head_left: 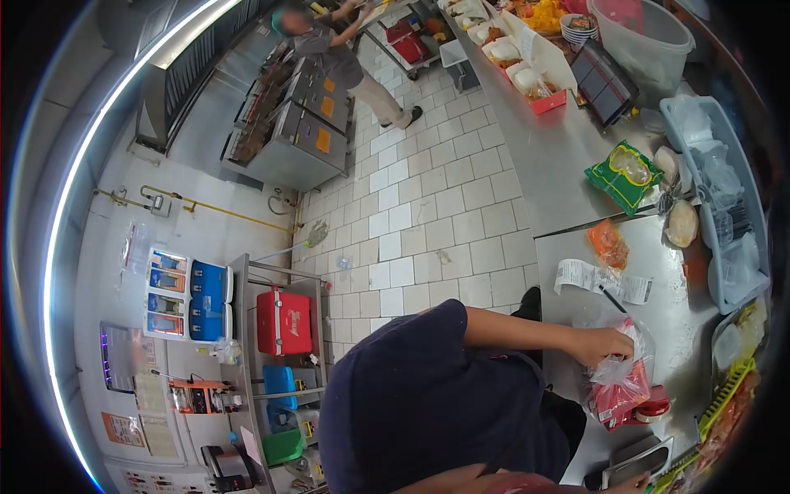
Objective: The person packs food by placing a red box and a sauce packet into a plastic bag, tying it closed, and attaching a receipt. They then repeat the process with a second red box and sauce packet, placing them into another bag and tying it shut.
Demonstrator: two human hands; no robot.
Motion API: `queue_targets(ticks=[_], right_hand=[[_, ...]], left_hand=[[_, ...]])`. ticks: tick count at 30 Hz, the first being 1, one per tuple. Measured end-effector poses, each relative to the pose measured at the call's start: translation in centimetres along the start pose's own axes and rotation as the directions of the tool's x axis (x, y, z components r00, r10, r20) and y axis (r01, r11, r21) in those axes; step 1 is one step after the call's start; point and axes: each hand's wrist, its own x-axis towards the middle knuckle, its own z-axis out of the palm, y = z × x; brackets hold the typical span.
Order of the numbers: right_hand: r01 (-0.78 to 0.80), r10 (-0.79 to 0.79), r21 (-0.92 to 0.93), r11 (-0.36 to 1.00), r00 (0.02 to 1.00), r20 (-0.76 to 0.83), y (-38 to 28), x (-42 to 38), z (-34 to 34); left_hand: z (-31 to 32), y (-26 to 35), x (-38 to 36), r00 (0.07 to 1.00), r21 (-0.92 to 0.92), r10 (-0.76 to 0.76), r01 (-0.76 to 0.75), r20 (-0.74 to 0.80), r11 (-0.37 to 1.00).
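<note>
On the shiny metal table (681, 350), the left hand (607, 347) pinches a see-through bag (617, 375); the right hand (630, 484) is apart, and I cannot tell its grip

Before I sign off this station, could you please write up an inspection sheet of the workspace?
Surface: metal counter, partly covered.
Job's things: clear plastic bag with red contents.
Clutter: green packet, orange packet, printed paper strip, blue tray of clear plastic containers.
Hands: left hand grips the bag's top; right hand is at the picture's bottom edge, grip unclear.
Cables: nothing seen on the counter.
Surroundings: tiled floor; a co-worker stands beside steel units.
</note>
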Motion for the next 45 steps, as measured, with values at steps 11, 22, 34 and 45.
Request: queue_targets(ticks=[11,22,34,45], right_hand=[[0.658,-0.784,0.529,0.535,0.62,0.022,-20.5,-10.8,2.8],[0.439,-0.819,0.761,0.477,0.536,0.204,-19.3,-9.5,-0.1],[0.422,-0.686,0.651,0.631,0.695,0.214,-20.3,-10.7,1.0],[0.529,-0.705,0.534,0.659,0.683,0.193,-22.2,-11.7,-0.2]], left_hand=[[-0.7,0.1,-2.2,0.968,0.224,0.246,-0.229,-0.05,0.947],[-1.6,3.5,2.6,0.78,0.051,-0.62,0.618,0.083,0.785],[-2.0,5.7,6.0,0.689,0.221,-0.71,0.676,0.15,0.703],[-1.5,6.6,5.4,0.793,0.292,-0.598,0.549,0.113,0.783]])
